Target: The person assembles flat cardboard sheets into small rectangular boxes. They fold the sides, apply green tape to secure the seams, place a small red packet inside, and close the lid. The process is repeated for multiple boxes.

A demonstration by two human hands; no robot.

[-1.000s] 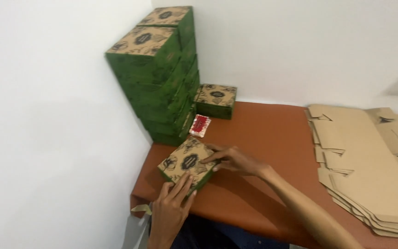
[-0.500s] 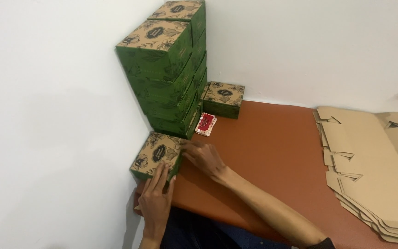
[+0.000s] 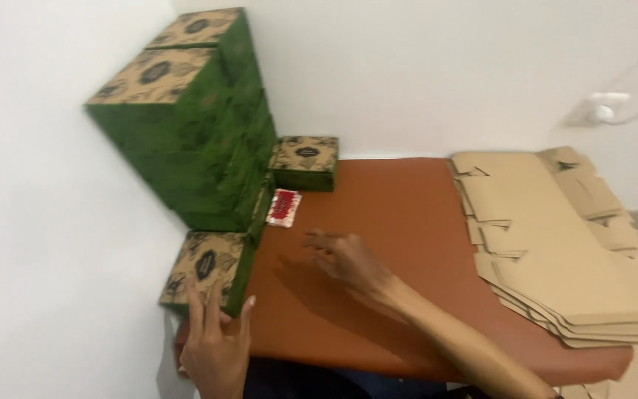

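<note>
- Closed green carton (image 3: 208, 270) with a kraft-brown printed lid sits at the near left corner of the brown table (image 3: 407, 244), tight to the white wall. Lid shut; contents not visible.
- Left hand (image 3: 215, 347) is at the carton's near edge, fingers (image 3: 195, 307) spread and pointing up, tips touching the front face and the lid rim. Open hand, nothing clasped.
- Right hand (image 3: 345, 258) hovers over the bare table to the right of the carton, apart from it. Fingers loosely curled and blurred; it holds nothing.
- Just behind the carton rises a tall stack of matching green cartons (image 3: 193, 140), two columns deep in the corner, all closed. The top lids show the same brown pattern with a dark round emblem. The front carton stands just at the foot of this stack; whether they touch, I cannot tell.
- One more closed green carton (image 3: 306, 162) stands alone to the right of the stack, against the back wall.
- Small red-and-white packet (image 3: 283, 207) lies flat on the table between that lone carton and the stack's base.
- At the right end of the table, a pile of flattened kraft cardboard blanks (image 3: 555, 244), unfolded, tabs and slots showing, overhanging the near right edge.
- On the wall above the blanks, a white socket (image 3: 601, 111) with a cable running off to the right.
</note>
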